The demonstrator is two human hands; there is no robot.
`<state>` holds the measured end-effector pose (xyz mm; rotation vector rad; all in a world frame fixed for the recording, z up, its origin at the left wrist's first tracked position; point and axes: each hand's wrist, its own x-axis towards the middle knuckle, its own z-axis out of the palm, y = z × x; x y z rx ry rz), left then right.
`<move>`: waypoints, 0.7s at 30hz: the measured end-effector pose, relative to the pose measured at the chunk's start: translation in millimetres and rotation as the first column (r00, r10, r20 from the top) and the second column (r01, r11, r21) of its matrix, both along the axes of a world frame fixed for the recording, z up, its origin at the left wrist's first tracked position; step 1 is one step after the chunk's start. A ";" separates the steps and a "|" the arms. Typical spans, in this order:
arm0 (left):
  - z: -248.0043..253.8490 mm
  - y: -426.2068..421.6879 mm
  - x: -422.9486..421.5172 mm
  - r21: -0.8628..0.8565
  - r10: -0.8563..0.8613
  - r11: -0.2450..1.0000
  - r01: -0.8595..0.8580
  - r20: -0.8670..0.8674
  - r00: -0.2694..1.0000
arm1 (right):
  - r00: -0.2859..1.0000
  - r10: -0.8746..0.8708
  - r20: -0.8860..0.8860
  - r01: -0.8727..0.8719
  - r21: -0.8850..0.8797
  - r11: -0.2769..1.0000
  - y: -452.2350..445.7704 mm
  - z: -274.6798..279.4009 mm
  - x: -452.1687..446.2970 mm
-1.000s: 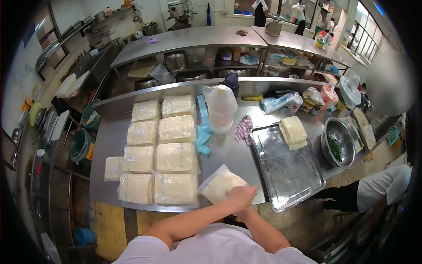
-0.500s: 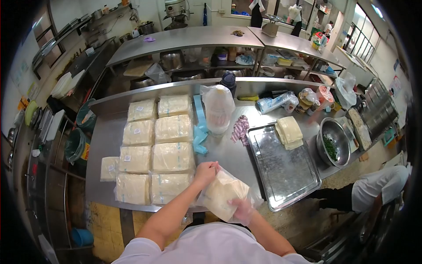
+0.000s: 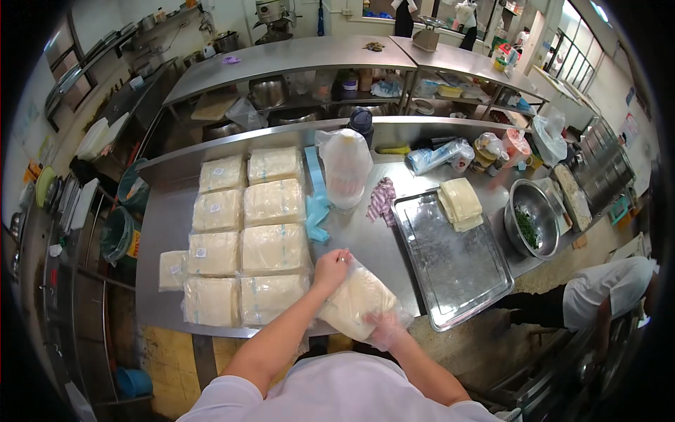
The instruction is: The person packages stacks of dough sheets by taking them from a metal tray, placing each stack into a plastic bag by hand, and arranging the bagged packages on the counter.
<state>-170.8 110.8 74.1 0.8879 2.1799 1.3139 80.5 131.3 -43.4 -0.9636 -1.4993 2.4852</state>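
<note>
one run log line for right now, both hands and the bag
left hand: grips bag edge | right hand: inside bag, under clear plastic | bag: pale contents inside

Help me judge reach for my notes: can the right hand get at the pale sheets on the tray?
Probably not yet: the right hand looks to be inside the clear bag and would likely need freeing first. Beyond it, the tray is bare in front of the pale sheets.

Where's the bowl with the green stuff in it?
In the head view, the metal bowl is toward the right, just right of the big shiny tray.
</note>
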 end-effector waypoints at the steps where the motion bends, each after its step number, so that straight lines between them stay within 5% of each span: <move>1: -9.1 0.0 -0.1 0.030 -0.040 0.998 0.049 -0.239 0.970 | 1.000 0.014 -0.007 -0.014 0.036 0.999 2.8 7.3 -2.3; 2: -18.3 -0.1 -0.6 0.047 -0.068 0.994 0.101 -0.465 0.883 | 0.997 -0.065 -0.047 0.061 -0.089 0.994 3.3 13.6 -7.5; 4: 37.9 -4.1 35.6 -0.060 -0.199 0.979 0.195 -0.496 0.845 | 0.968 -0.233 -0.098 0.186 -0.347 0.919 0.1 65.0 -35.5; 7: 74.1 -17.1 94.6 -0.282 -0.537 0.839 0.466 -0.285 0.794 | 0.893 -0.444 -0.078 0.297 -0.639 0.710 -3.2 97.6 -58.0; 11: 36.7 -8.2 116.6 -0.401 -0.680 0.732 0.551 -0.387 0.622 | 0.903 -0.427 -0.038 0.313 -0.624 0.716 0.4 79.6 -58.2; 17: 42.7 -11.7 138.2 -0.394 -0.654 0.755 0.525 -0.382 0.653 | 0.943 -0.331 -0.029 0.257 -0.569 0.781 2.7 68.2 -48.2; 21: 56.7 -7.0 138.5 -0.529 -0.767 0.638 0.560 -0.371 0.524 | 0.972 -0.233 -0.038 0.176 -0.543 0.821 6.7 74.0 -39.4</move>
